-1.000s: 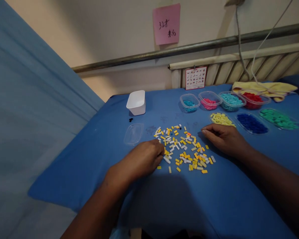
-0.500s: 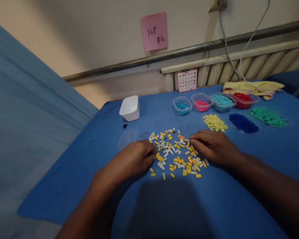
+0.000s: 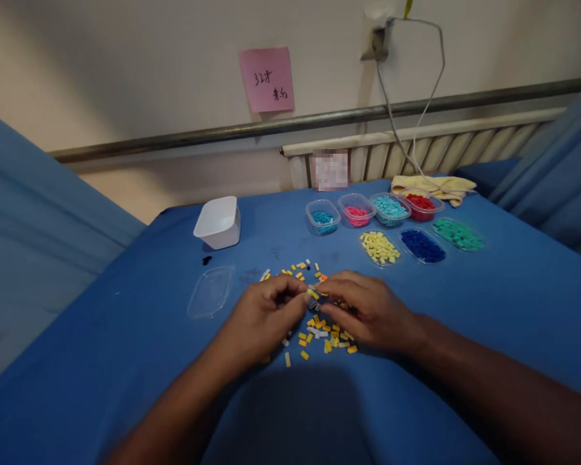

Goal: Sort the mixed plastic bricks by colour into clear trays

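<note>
My left hand (image 3: 270, 316) is closed in a pinch, with a small yellow building brick (image 3: 314, 294) at the tips of its thumb and index finger. Facing it from the right, my right hand (image 3: 370, 307) has thumb and index finger apart, close to that brick; whether they touch it I cannot tell. Beneath and around both hands lie loose yellow and white bricks (image 3: 336, 334), partly covered by the fingers. A few bricks (image 3: 300, 266) show beyond the hands, one of them orange.
A white tub (image 3: 217, 226), a clear plastic lid (image 3: 212, 292) and a small black object (image 3: 206, 260) are at left. Tubs of teal (image 3: 323, 219), pink (image 3: 356, 214), turquoise (image 3: 390, 208) and red pieces (image 3: 420, 203) stand behind lids with pale yellow (image 3: 379, 247), dark blue (image 3: 423, 247) and green pieces (image 3: 459, 234).
My hands have come together over the bricks from opposite sides of the pile. A yellow brick now shows in my left fingertips. The camera view has turned right.
</note>
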Tool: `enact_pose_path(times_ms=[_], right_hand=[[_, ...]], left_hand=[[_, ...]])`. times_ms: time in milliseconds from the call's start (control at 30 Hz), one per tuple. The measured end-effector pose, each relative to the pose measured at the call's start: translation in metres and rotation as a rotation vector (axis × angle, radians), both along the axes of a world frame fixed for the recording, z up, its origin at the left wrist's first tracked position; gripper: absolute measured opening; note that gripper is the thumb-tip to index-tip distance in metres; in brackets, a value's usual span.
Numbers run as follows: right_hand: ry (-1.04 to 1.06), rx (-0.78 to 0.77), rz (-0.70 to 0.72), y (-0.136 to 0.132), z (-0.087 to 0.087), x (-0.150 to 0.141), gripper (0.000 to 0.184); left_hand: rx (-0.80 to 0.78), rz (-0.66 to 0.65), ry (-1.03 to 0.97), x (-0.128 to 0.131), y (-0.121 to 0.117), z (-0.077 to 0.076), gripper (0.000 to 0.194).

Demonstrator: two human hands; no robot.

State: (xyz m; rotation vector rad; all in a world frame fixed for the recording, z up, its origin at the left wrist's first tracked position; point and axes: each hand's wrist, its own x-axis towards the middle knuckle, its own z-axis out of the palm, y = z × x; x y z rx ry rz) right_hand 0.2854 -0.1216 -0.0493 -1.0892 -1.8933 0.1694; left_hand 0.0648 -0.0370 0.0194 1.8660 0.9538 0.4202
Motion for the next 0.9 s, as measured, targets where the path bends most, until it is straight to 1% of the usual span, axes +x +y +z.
enact_pose_path(times_ms=[67,133,233,300,367,467,600,667,700,733,800,900], right_hand=[[0.045,0.054,-0.02,0.0,0.0,-0.002,0.03],[0.066,0.086,-0.069,0.003,0.0,0.001,0.027],[0.06,0.068,-0.119,0.008,0.0,0.006,0.022],[0.065,0.055,-0.13,0.011,0.0,0.008,0.02],[0.082,0.041,-0.136,0.011,0.0,0.007,0.019],[0.1,0.005,-0.13,0.01,-0.001,0.004,0.02],[0.068,-0.019,-0.088,0.007,-0.002,0.0,0.02],[0.033,-0.012,-0.094,0.006,-0.002,0.005,0.017],[0.014,-0.008,-0.118,0.007,-0.002,0.01,0.014],[-0.007,-0.009,-0.162,0.007,-0.002,0.018,0.011],[-0.048,-0.016,-0.302,0.011,-0.002,0.04,0.008],[-0.104,-0.065,-0.587,0.02,-0.004,0.081,0.017]], left_hand=[[-0.123,0.094,-0.181,0.022,-0.005,-0.01,0.028],[-0.245,0.147,-0.291,0.037,-0.006,-0.022,0.03],[-0.38,0.179,-0.362,0.048,-0.002,-0.035,0.034],[-0.383,0.182,-0.371,0.048,0.001,-0.041,0.034],[-0.326,0.162,-0.368,0.046,0.002,-0.046,0.033],[-0.204,0.121,-0.364,0.042,0.002,-0.049,0.025],[-0.035,0.077,-0.347,0.038,-0.003,-0.052,0.018],[0.019,0.064,-0.326,0.036,-0.005,-0.053,0.018],[0.047,0.063,-0.309,0.035,-0.006,-0.052,0.019],[0.085,0.065,-0.288,0.034,-0.005,-0.052,0.019],[0.187,0.078,-0.243,0.029,-0.001,-0.049,0.019],[0.312,0.149,-0.212,0.019,0.014,-0.042,0.019]])
